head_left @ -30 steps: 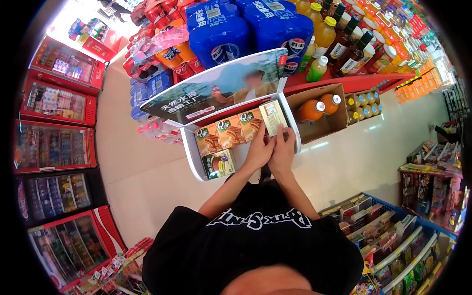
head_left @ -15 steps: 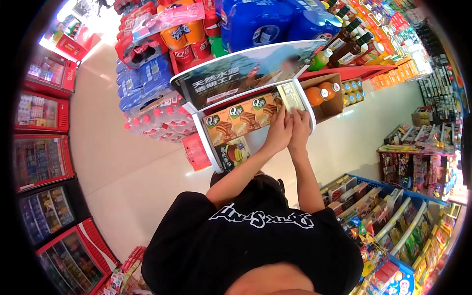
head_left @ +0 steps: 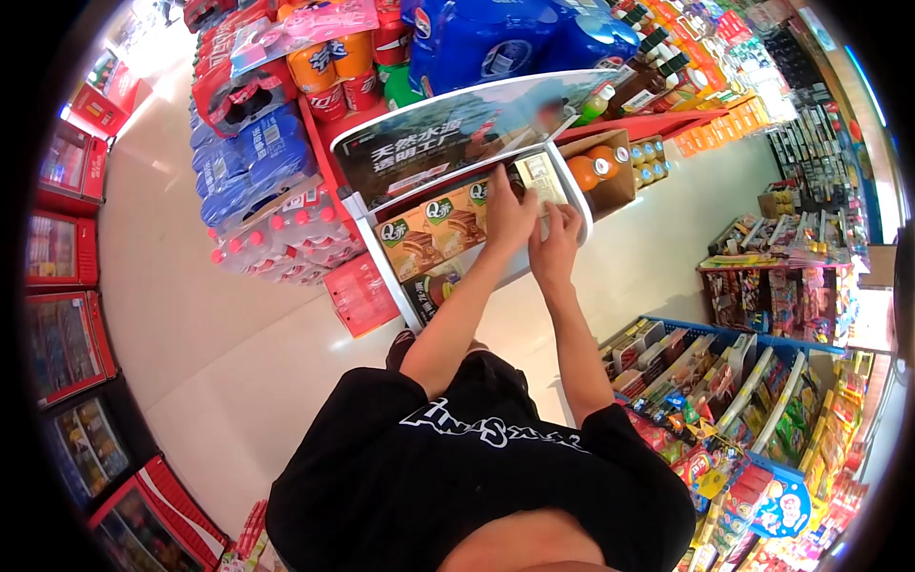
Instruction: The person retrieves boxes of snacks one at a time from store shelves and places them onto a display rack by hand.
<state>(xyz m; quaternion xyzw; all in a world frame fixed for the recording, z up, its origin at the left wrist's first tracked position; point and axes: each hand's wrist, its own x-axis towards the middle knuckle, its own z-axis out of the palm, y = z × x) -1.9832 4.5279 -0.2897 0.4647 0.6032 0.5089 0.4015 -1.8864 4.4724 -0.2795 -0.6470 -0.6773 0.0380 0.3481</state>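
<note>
A white display stand (head_left: 379, 255) holds a row of orange cake boxes (head_left: 408, 244) marked with a Q. My left hand (head_left: 512, 214) is over the right end of that row, its fingers apart and partly covering the last orange box. Just right of it, a narrow cream-coloured box (head_left: 539, 177) lies in the stand's right end. My right hand (head_left: 555, 240) has its bent fingers at the near end of the cream-coloured box. In front of the orange row lies a dark box with a green picture (head_left: 440, 286).
A printed sign panel (head_left: 419, 143) rises behind the stand. Wrapped blue drink packs (head_left: 500, 52) and red soda packs (head_left: 243, 91) are stacked beyond. On the right is a carton of orange bottles (head_left: 600, 162); snack racks (head_left: 705, 367) stand nearer. Red-framed fridges (head_left: 62, 329) line the left.
My hands were together at the cream-coloured box; now they are apart. My left hand has moved left over the orange boxes. The whole view has shifted slightly.
</note>
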